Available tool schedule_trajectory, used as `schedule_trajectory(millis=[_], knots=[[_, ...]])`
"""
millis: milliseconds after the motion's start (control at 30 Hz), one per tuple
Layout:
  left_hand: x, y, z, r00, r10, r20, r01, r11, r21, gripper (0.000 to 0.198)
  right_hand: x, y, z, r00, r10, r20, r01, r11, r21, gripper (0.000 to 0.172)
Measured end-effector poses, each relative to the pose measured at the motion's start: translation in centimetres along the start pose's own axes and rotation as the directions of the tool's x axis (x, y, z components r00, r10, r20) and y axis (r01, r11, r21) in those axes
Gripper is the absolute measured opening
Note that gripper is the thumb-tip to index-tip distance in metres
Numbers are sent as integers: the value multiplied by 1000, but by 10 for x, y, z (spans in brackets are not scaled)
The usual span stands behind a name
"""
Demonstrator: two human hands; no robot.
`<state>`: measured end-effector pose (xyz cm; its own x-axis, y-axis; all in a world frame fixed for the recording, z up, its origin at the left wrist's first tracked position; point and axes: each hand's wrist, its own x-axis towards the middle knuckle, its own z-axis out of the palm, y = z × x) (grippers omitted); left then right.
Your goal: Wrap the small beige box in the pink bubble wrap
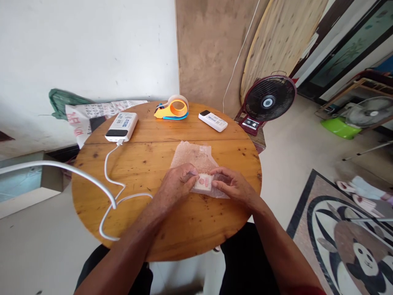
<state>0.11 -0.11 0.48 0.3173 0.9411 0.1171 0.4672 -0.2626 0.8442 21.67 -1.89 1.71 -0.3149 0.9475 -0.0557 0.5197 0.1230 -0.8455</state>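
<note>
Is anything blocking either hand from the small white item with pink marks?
No separate object stands in the way: the left hand and right hand are at opposite sides of the small white item. Whether a layer of translucent wrap lies between is too fine to tell.

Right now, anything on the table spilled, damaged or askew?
Nothing looks spilled or damaged. Slightly untidy: the white cable from the plugged-in power bank lies in loose curves by the left forearm. Clear wrap under the left hand is merely crumpled.
</note>
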Motion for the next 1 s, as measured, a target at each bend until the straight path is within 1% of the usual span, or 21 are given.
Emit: schedule_trajectory(millis=[100, 167, 333, 467, 567, 800, 867, 900, 933, 1000], knots=[[0, 1, 0, 1000, -10, 27, 10, 1000, -21, 11, 1, 4, 0, 999, -10, -42, 10, 1000, 7, 19], [0, 1, 0, 999, -22, 38, 23, 1000, -11, 11, 1, 6, 0, 999, -1, -52, 0, 1000, -15, 17], [1, 2, 0, 999, -26, 42, 25, 999, 23, 14, 1, 9, 0, 999, 31, 10, -30, 995, -90, 10], [0, 2, 0, 999, -4, 45, 2, 999, 36, 17, 1, 9, -2, 999, 28, 16, -26, 995, -98, 10], [0, 2, 0, 999, 14, 44, -16, 999, 44, 18, 1, 12, -5, 1000, 23, -1, -23, 993, -114, 11], [-1, 3, 0, 999, -10, 39, 7, 996, 92, 18, -2, 16, -9, 996, 5, -95, -21, 984, -175, 14], [-1, 4, 0, 999, -11, 38, 7, 995, 102, 18, -3, 15, -8, 995, -32, -95, 10, 974, -227, 13], [-1, 4, 0, 999, -11, 39, 7, 994, 108, 18, -4, 14, -7, 995, -68, -77, 45, 963, -264, 13], [-1, 4, 1, 999, -10, 40, 5, 993, 116, 17, -5, 12, -6, 992, -115, -54, 93, 948, -306, 14], [-1, 3, 1, 999, -5, 39, 0, 991, 130, 18, -7, 7, -2, 972, -234, -24, 206, 895, -396, 23]])
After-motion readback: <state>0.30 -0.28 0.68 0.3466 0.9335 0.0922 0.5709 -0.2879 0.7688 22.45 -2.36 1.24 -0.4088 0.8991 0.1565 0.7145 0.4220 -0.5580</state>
